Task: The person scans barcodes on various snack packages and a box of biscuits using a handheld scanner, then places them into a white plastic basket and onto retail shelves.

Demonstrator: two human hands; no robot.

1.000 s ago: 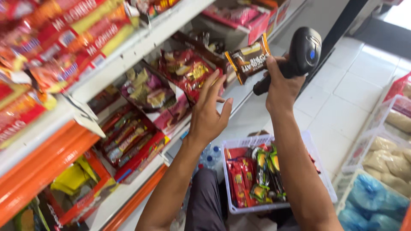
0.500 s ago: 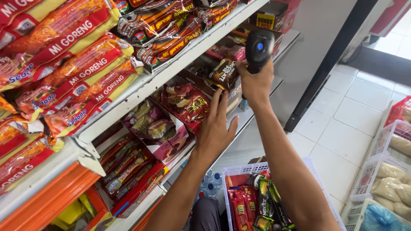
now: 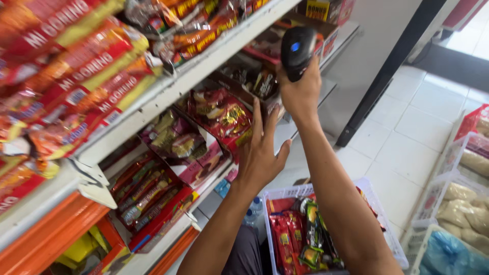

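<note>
Black plastic handheld scanner is clamped in right hand; left hand, fingers spread, empty, near red snack packets, which could be knocked off the white metal shelf.

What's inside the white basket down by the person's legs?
The white basket holds red snack packets and some green and dark wrapped ones. The right arm covers part of it, and whatever lies underneath the packets is hidden.

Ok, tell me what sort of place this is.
Most likely a small grocery shop aisle. White shelves are packed with red snack packets, the right hand holds a black handheld scanner, and a white basket of packets sits below.
</note>
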